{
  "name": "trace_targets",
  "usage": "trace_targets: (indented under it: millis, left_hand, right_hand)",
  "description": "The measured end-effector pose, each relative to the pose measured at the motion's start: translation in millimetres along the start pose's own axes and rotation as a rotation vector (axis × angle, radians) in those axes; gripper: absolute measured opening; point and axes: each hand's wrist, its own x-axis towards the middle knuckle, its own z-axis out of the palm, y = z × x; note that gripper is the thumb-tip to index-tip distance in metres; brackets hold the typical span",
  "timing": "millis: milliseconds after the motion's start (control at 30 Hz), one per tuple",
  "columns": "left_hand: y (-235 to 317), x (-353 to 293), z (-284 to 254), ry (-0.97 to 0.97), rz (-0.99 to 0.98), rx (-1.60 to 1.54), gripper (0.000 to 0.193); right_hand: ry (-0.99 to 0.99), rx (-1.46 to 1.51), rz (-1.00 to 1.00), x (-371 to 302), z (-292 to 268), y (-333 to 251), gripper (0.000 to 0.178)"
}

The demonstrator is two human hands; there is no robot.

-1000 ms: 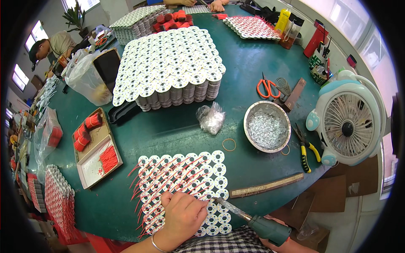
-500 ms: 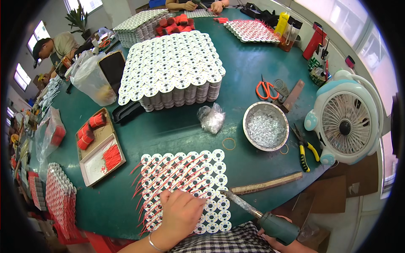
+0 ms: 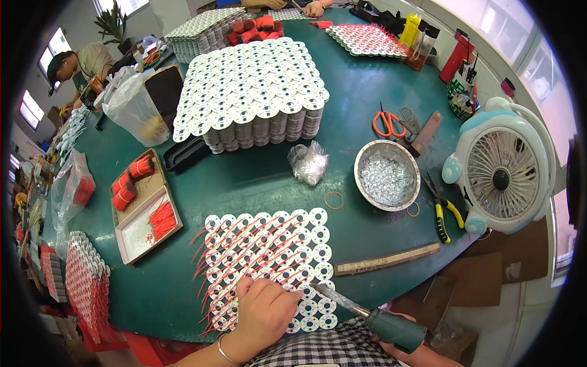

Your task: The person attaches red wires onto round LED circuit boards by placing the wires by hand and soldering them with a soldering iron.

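A panel of round white LED circuit boards (image 3: 321,235) lies on the table before me, with rows of thin red wires (image 3: 229,260) slanting across it. Over its lower middle, my left hand (image 3: 266,306) has its fingers pinched close to the boards; whatever lies between the fingertips is hidden. My right hand (image 3: 411,356), partly covered by the tool, grips the green handle of a soldering iron (image 3: 396,329). The iron's metal tip points left over the panel, near the left fingertips.
A tall stack of board panels (image 3: 251,92) stands behind. A box of red wires (image 3: 125,238) lies left; a metal bowl (image 3: 386,177), pliers (image 3: 445,211), a wooden strip (image 3: 388,259) and a fan (image 3: 498,171) are right. Another person's hand (image 3: 314,8) works across the table.
The soldering iron and my right hand have shifted slightly left and up over the panel. My left hand stays pinched, a little further right. The whole view has tilted slightly.
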Motion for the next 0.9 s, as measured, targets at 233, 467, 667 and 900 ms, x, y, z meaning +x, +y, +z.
trace_targets:
  millis: [233,467,667,900]
  left_hand:
    - [1.6,2.6,-1.3,-0.01,0.003,-0.008,0.015]
    - [2.5,4.6,1.4,-0.025,-0.026,-0.003,0.013]
    - [3.9,9.9,1.8,-0.052,-0.038,-0.011,0.012]
    - [0.7,1.2,-8.5,-0.079,-0.07,0.061,0.011]
  right_hand:
    - [-0.051,-0.152,-0.184,-0.7,-3.5,9.2,0.023]
    - [-0.048,-0.232,-0.354,4.3,-3.7,23.8,0.028]
    - [0.024,0.027,-0.24,-5.4,-1.1,46.1,0.037]
    - [0.321,0.639,-0.177,35.2,51.9,-13.6,0.058]
